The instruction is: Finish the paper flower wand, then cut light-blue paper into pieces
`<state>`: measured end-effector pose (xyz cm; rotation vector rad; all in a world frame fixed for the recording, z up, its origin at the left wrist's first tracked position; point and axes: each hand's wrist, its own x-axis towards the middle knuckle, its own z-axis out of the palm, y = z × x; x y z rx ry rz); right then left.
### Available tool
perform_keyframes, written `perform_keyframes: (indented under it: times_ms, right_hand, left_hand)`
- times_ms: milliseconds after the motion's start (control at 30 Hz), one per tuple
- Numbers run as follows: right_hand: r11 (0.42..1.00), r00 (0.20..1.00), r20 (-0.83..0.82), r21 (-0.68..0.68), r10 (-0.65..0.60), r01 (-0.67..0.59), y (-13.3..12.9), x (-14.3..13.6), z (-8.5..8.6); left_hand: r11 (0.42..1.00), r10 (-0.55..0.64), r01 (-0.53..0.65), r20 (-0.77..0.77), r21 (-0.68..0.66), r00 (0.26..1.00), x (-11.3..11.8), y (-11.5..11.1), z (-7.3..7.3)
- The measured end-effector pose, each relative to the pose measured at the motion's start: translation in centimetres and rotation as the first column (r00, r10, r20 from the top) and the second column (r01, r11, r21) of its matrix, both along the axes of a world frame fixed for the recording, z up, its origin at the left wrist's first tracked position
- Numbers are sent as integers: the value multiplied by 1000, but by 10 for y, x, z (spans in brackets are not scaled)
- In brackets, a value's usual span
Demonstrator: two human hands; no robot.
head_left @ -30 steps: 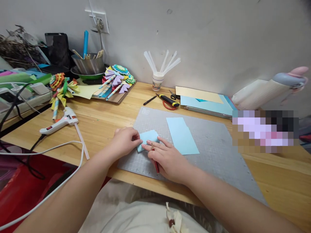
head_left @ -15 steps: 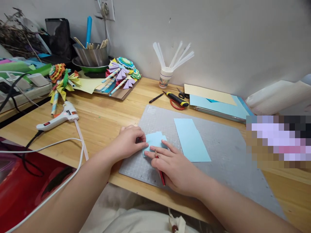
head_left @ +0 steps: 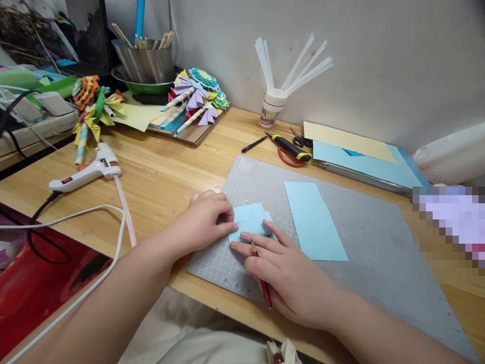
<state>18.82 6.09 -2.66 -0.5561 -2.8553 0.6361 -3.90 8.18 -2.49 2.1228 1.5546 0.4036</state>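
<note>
A small light blue piece of paper, apparently folded, lies on the left part of the grey cutting mat. My left hand is closed at its left edge, thumb on top and the other fingers curled. Across the lower right of the same paper, the fingertips of my right hand press down. A red and black pencil is tucked in that hand, its sharpened tip pointing away from me. Just right of the hands rests a larger light blue sheet with a stepped right edge.
A white glue gun with a trailing cable sits at left, near paper flowers. Behind the mat are a black pen, a utility knife, scissors and a paper cup of white strips. Stacked paper lies back right.
The camera view has shifted slightly, so the scene sits differently in the picture. Both hands stay on the small blue paper, and the pencil remains in my right hand.
</note>
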Motion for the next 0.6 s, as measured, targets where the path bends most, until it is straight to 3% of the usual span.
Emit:
perform_keyframes:
  times_ms: [400, 500, 600]
  right_hand:
    - [1000, 1000, -8, -11, -1, 0, 1, 0, -1]
    - [1000, 1000, 4, -7, 1, -1, 1, -1, -1]
    - [1000, 1000, 21, -17, 5, -5, 1, 0, 0]
  left_hand:
    - [999, -37, 37, -9, 30, 999, -2, 3, 0]
    - [998, -47, 45, 35, 43, 998, -4, 4, -2]
    - [1000, 19, -18, 125, -5, 992, -6, 3, -3]
